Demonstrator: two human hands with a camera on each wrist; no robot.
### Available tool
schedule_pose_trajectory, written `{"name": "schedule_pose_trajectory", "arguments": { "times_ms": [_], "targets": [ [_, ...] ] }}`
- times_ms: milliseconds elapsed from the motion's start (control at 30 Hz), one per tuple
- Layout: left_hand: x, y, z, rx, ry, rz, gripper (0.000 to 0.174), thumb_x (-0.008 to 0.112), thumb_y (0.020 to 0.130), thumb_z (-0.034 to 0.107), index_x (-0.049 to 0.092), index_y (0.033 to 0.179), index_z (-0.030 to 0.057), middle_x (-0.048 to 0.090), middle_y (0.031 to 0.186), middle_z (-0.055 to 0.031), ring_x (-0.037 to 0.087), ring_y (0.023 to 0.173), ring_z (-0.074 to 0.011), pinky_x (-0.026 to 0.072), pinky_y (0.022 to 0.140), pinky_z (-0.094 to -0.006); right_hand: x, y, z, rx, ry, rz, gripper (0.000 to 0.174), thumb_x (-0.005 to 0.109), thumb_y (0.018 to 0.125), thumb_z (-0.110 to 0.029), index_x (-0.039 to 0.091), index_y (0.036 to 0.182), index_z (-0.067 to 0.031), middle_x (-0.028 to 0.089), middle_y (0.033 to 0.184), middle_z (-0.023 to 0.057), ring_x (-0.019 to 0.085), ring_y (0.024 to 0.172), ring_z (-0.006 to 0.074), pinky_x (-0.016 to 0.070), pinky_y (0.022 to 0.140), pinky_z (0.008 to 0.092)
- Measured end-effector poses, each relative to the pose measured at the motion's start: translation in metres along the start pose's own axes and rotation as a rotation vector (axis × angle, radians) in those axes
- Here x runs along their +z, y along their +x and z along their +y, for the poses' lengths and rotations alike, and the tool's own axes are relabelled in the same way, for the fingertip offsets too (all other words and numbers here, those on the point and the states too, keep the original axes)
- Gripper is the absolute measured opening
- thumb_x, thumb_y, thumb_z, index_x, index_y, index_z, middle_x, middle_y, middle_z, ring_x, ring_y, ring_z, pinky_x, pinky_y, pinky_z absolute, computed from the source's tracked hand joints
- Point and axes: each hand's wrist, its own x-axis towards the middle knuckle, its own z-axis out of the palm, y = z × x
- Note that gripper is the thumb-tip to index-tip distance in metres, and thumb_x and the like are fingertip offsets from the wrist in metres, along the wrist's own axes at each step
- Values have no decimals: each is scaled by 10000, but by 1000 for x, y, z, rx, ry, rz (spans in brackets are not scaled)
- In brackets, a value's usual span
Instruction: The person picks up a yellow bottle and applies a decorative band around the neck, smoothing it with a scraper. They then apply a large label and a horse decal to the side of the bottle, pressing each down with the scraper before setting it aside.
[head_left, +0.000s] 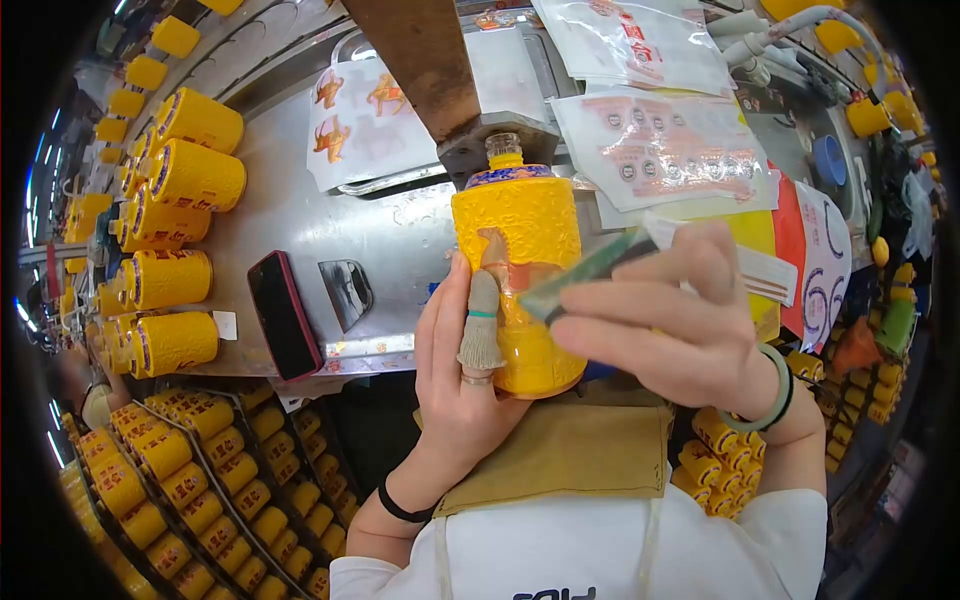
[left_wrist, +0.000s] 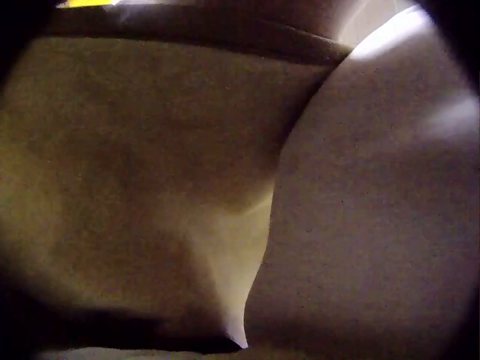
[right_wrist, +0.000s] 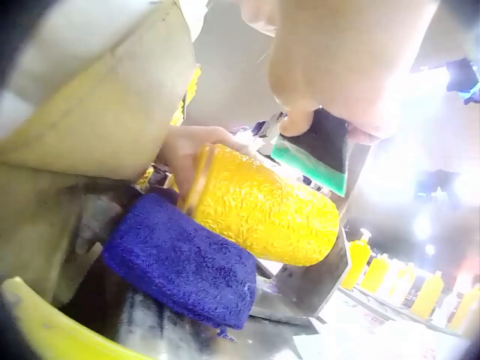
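Observation:
A yellow embossed bottle [head_left: 550, 245] with a clear neck leans against a dark metal bracket [head_left: 465, 155], its base toward the person. On its side is a brown and red horse decal [head_left: 495, 250]. My left hand [head_left: 448, 385] grips the bottle from the left, one finger in a grey knit finger cover [head_left: 482, 325]. In my right hand [head_left: 670, 335] is a flat scraper [head_left: 590, 275], pinched between thumb and fingers, its edge close over the decal. The right wrist view shows the scraper's green strip [right_wrist: 309, 165] above the bottle. Only dim cloth and skin fill the left wrist view.
A blue padded block [right_wrist: 184, 259] lies below the bottle. Yellow bottles [head_left: 195, 175] line the left, near a phone [head_left: 285, 315] and a shiny metal piece [head_left: 346, 293]. Decal sheets [head_left: 660, 140] lie at the back. A brown beam [head_left: 415, 60] rises behind the bracket.

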Motion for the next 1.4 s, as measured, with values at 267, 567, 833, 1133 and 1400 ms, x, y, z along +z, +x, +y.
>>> {"name": "schedule_pose_trajectory", "arguments": {
  "times_ms": [267, 567, 833, 1133, 1400],
  "targets": [
    [1, 0, 3, -2, 2, -4, 889, 943, 727, 199, 508, 1448, -86, 508, 1491, -305, 591, 1244, -463, 505, 1034, -490, 12, -20, -26, 428, 489, 101, 244, 785, 833, -42, 763, 1073, -78, 760, 1034, 54, 670, 835, 212, 544, 712, 357],
    [-15, 7, 17, 8, 91, -189, 877, 948, 691, 161, 563, 1474, 82, 399, 1529, -315, 502, 1311, -484, 489, 1049, -511, 24, -51, 9, 818, 422, 250, 253, 630, 975, -3, 651, 1226, -17, 683, 997, 117, 654, 863, 233, 519, 801, 333],
    [-17, 10, 27, 45, 229, -262, 878, 956, 679, 195, 593, 1478, 196, 388, 1527, -312, 482, 1329, -506, 447, 1078, -544, 6, -53, -3, 1004, 654, 164, 305, 736, 959, -163, 600, 1214, -65, 547, 889, 4, 508, 806, 106, 448, 742, 273],
    [-11, 0, 19, -27, 113, -210, 710, 895, 746, 152, 678, 1412, 267, 388, 1521, -320, 472, 1353, -498, 451, 1105, -521, 5, -64, 16, 923, 568, 156, 188, 716, 980, -170, 604, 1056, -38, 546, 884, 39, 517, 823, 142, 438, 761, 290],
    [-5, -7, 13, 9, 72, -184, 701, 869, 808, 123, 611, 1460, 148, 356, 1537, -280, 430, 1379, -480, 411, 1140, -492, -7, -46, 25, 903, 428, 36, 159, 643, 1023, -154, 585, 1009, -6, 583, 908, 103, 571, 852, 221, 473, 817, 340]
  ]
}}
